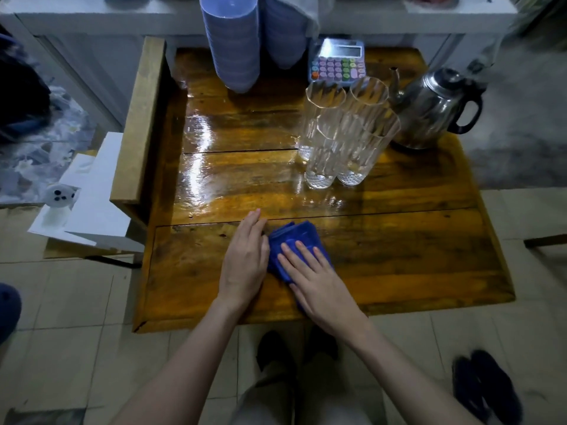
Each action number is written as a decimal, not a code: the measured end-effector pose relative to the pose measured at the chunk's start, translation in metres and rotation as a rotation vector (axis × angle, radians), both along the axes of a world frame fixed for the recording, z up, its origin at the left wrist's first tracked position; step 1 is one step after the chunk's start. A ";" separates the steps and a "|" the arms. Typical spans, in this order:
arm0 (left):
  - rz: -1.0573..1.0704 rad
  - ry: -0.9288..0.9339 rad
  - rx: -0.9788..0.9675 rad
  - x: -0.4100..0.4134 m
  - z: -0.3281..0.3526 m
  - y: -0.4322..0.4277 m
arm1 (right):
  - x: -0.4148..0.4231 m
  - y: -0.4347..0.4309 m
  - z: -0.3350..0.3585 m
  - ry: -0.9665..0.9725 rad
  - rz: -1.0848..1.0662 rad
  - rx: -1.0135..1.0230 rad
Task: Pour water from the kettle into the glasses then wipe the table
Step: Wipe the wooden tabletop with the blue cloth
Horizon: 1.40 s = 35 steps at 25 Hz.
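Looking down from the head camera, we press our right hand (319, 280) flat, fingers spread, on the folded blue cloth (302, 240) at six o'clock on the wooden table (399, 256). Our left hand (245, 259) lies open beside it, its edge touching the cloth. Four glasses (346, 133) cluster at one o'clock, possibly holding water; the kettle (435, 108) stands just beside them at two o'clock.

Wooden table (399, 246), glossy surface; resting on it: blue cloth (302, 237) near front edge, four glasses (346, 133), steel kettle (435, 108), calculator (337, 61), stacked blue bowls (233, 41)
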<state>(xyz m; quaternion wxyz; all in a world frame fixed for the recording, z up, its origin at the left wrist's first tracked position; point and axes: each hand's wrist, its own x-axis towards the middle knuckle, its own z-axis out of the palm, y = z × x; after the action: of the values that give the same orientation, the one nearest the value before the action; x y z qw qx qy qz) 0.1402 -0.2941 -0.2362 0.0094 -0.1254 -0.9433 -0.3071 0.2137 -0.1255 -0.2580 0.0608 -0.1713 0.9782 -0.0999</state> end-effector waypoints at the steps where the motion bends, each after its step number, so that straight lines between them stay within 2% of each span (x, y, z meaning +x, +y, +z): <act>1: 0.001 0.007 -0.011 -0.001 -0.001 0.013 | 0.008 0.019 -0.001 -0.008 -0.008 0.009; 3: 0.040 0.005 -0.072 0.000 -0.004 0.034 | 0.019 0.063 -0.001 -0.007 -0.085 0.007; 8: 0.082 0.018 -0.287 0.022 -0.021 0.047 | 0.004 0.160 0.011 -0.039 -0.461 -0.056; 12: 0.094 0.028 -0.329 0.021 -0.023 0.049 | -0.033 0.158 0.011 -0.033 -0.536 -0.119; 15: 0.092 0.032 -0.334 0.020 -0.022 0.050 | -0.038 0.115 0.014 0.001 -0.392 -0.140; 18: 0.103 0.040 -0.339 0.021 -0.021 0.050 | -0.014 0.071 0.012 -0.012 -0.076 -0.119; 20: 0.106 0.034 -0.342 0.021 -0.020 0.051 | 0.002 0.072 0.006 -0.007 0.057 -0.070; 23: 0.112 0.044 -0.332 0.021 -0.020 0.052 | 0.012 0.121 0.001 0.016 0.055 -0.035; 28: 0.120 0.048 -0.350 0.021 -0.021 0.053 | -0.006 0.199 0.012 -0.029 -0.239 -0.049; 30: 0.120 0.045 -0.354 0.021 -0.021 0.053 | -0.033 0.187 0.014 -0.043 -0.187 -0.058; 32: 0.119 0.052 -0.355 0.022 -0.021 0.053 | -0.050 0.154 0.016 -0.043 -0.047 -0.072; 35: 0.118 0.065 -0.356 0.021 -0.021 0.052 | -0.034 0.102 0.011 -0.033 0.110 -0.086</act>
<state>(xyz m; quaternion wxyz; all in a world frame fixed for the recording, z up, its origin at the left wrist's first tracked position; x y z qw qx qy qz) 0.1612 -0.2416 -0.2573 0.0353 -0.0794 -0.9877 -0.1302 0.1794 -0.0238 -0.2471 0.0750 -0.2256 0.9610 -0.1411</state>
